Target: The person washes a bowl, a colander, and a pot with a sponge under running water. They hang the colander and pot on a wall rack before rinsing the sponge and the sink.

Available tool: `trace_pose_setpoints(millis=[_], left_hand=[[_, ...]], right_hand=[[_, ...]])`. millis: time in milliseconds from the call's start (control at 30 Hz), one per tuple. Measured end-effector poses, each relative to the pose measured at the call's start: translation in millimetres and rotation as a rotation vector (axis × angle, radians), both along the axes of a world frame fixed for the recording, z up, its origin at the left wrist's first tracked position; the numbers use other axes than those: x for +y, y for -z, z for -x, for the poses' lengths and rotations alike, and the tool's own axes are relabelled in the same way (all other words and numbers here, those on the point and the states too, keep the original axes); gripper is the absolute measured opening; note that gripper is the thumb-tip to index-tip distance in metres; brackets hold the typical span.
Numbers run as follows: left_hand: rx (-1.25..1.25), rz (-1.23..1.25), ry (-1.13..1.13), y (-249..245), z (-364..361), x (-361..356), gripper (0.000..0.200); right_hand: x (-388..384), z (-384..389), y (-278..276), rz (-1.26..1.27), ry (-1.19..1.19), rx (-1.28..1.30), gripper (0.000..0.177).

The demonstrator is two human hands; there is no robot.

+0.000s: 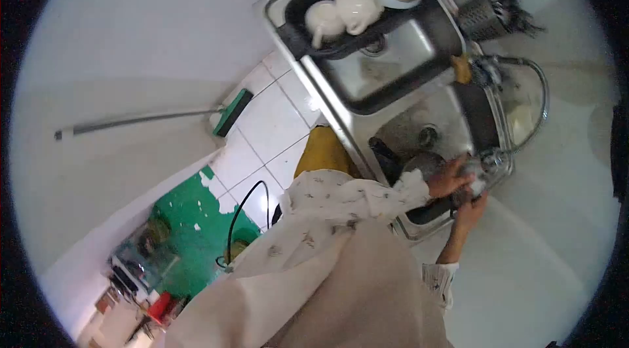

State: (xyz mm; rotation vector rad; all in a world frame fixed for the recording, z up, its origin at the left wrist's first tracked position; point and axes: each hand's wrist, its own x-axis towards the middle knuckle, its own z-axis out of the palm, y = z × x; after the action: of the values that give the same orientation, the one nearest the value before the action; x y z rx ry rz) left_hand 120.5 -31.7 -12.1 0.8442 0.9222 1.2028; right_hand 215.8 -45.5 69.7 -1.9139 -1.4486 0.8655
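Observation:
My left hand (448,179) is over the lower right end of the sink's nearer basin (409,127), its fingers curled around a small pale, shiny item (477,185). Close beside it, my right hand (468,213) grips the same item from the other side. Blur and the fingers hide what the item is. The tap head (496,159) is just beyond my hands. Under my left hand sits a dark round pan-like vessel (424,163), with a black handle (383,150) alongside.
White cups (358,9) rest in a black rack (295,27) across the far basin. A metal utensil holder (483,19), a yellow-brown sponge or cloth (462,70) and a curved hose (545,96) line the wall side. A green-headed floor brush (232,113) leans at left.

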Motion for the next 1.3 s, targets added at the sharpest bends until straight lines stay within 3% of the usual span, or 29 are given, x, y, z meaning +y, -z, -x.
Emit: trace_pose_setpoints(millis=[67,100,133,167,200,233,267,300,333,400,433,500,533,600,633,700,733,767,800,833,900,933,1033,1067,1100,1167,1200,1233,1300], left_hand=[[-0.094,0.248,0.141,-46,46,-7,0.095],[-0.139,0.208,0.140,-17,36,-4,0.097],[-0.191,0.170,0.140,-11,33,-1,0.100],[-0.346,0.321,0.148,-6,29,-6,0.099],[-0.490,0.482,0.153,-26,50,-10,0.099],[-0.391,0.494,0.149,-25,56,-11,0.098],[-0.288,0.503,0.136,-18,59,-10,0.096],[-0.232,0.684,0.135,3,56,-14,0.093],[-0.473,0.640,0.183,34,59,-23,0.089],[-0.460,0.746,0.154,19,81,-23,0.084],[-0.447,0.745,0.175,14,83,-26,0.084],[-0.271,0.715,0.110,5,89,-32,0.085],[-0.189,0.784,0.072,4,84,-32,0.076],[-0.219,0.754,0.148,-23,78,-33,0.077],[-0.261,0.728,0.205,-37,77,-34,0.077],[-0.323,0.686,0.231,17,70,-34,0.084],[-0.388,0.681,0.290,52,74,-29,0.084],[-0.453,0.678,0.347,69,77,-23,0.084],[-0.390,0.629,0.163,46,83,-16,0.083],[-0.385,0.627,0.164,32,87,-12,0.083],[-0.094,0.537,0.082,17,91,-12,0.082],[-0.242,0.448,0.084,14,82,-15,0.081],[-0.233,0.577,0.157,-11,67,-15,0.080],[-0.219,0.467,0.111,-14,65,-13,0.071],[-0.216,0.467,0.119,-6,71,-7,0.071],[-0.120,0.617,0.137,23,87,8,0.077],[-0.139,0.345,-0.013,32,88,9,0.064],[-0.139,0.343,-0.012,28,89,9,0.064],[-0.155,0.544,0.045,11,90,4,0.066]], right_hand=[[-4,-1,11,-0.044,-0.251,-0.317,0.036],[-5,7,12,-0.051,-0.333,-0.432,0.035],[-7,20,9,-0.094,-0.378,-0.375,0.031],[-9,31,7,-0.138,-0.426,-0.323,0.028],[-14,35,13,-0.103,-0.487,-0.483,0.025],[-19,38,18,-0.056,-0.549,-0.638,0.022],[-24,47,14,-0.003,-0.621,-0.626,0.022],[-25,50,10,0.052,-0.698,-0.606,0.022],[-22,42,7,0.053,-0.664,-0.617,0.022],[-12,35,6,0.233,-0.755,-0.156,0.020],[-4,21,17,0.227,-0.732,-0.152,0.020],[14,-3,48,0.255,-0.437,-0.234,0.023],[21,0,50,0.250,-0.418,-0.227,0.023],[30,15,57,0.001,-0.096,0.093,0.023],[31,21,72,-0.005,-0.080,0.094,0.023],[34,26,115,0.169,-0.301,0.368,0.023],[32,25,104,0.160,-0.291,0.372,0.023],[27,23,83,0.335,-0.553,0.230,0.024],[25,20,71,0.511,-0.816,0.078,0.025],[28,6,86,0.507,-0.815,0.082,0.025],[31,-25,133,0.032,-0.635,-0.621,0.034],[40,-15,92,0.057,-0.407,-0.352,0.037],[45,35,62,0.206,-0.236,-0.428,0.031],[46,51,19,0.354,-0.109,0.058,0.024],[38,48,36,0.352,-0.100,0.060,0.024],[24,31,78,0.321,-0.619,0.314,0.020],[28,20,59,0.491,-0.697,0.096,0.022],[33,11,63,0.489,-0.696,0.095,0.022],[37,-4,87,0.166,-0.493,-0.465,0.025]])
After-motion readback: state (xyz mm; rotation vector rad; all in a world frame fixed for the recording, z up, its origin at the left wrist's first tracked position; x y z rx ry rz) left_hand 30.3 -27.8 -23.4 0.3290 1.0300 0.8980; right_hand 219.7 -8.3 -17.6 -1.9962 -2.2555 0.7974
